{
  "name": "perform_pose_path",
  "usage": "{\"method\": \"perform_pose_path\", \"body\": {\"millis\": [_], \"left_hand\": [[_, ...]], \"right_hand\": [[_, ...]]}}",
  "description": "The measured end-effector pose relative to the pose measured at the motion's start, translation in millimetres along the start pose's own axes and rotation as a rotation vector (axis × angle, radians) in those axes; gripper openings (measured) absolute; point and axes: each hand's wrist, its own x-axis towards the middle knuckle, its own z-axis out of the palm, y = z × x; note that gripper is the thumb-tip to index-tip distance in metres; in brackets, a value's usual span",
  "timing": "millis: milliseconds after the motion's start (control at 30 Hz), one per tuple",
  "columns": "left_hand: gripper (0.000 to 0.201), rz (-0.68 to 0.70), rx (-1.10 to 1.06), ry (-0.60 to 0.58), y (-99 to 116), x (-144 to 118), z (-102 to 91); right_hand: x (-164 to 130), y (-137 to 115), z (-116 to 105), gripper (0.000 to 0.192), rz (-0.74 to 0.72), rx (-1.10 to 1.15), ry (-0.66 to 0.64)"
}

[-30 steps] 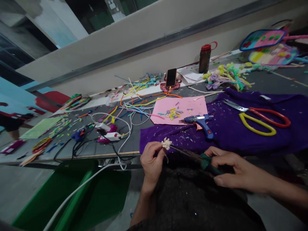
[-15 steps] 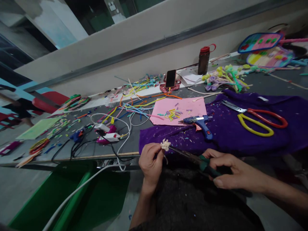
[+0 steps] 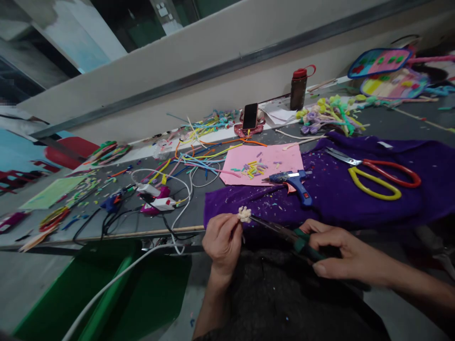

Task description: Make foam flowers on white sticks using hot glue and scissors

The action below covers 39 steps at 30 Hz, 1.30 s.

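Note:
Between the thumb and fingers of my left hand (image 3: 223, 241) is a small cream flower (image 3: 244, 214) of fuzzy loops, like pipe cleaner. My right hand (image 3: 341, 251) is closed around the green handles of long-nose pliers (image 3: 277, 230). Their narrow dark jaws point left, with the tip at the flower's right side; whether it grips a loop is too small to tell. Both hands are over my lap at the table's front edge. Just beyond them, a blue glue gun (image 3: 296, 182) lies on a purple cloth (image 3: 334, 203), beside a pink sheet (image 3: 238, 158) scattered with short coloured pieces (image 3: 253, 169).
Red-and-yellow-handled scissors (image 3: 377, 177) lie on the cloth at right. Behind are a phone (image 3: 250, 116), a bottle (image 3: 298, 90) and fuzzy flowers (image 3: 330, 116). Cables and a power strip (image 3: 159, 203) spread to the left. A green bin (image 3: 149, 293) stands below the table's edge.
The view has shifted slightly, so the table things sit a little further left. The flower and the pliers keep nearly the same position against each other. A person at far left has moved.

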Motion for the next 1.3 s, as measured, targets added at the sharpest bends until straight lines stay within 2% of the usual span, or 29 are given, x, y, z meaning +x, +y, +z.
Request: {"method": "perform_pose_path", "body": {"millis": [767,1300], "left_hand": [[0.027,-0.005,0.013,0.007,-2.0,-3.9,0.3],[0.028,-0.001,0.002,0.013,-2.6,-4.0,1.1]], "right_hand": [[0.7,-1.9,1.0,0.020,0.002,0.008,0.019],[1.4,-1.0,2.2,0.025,0.015,0.026,0.011]]}}
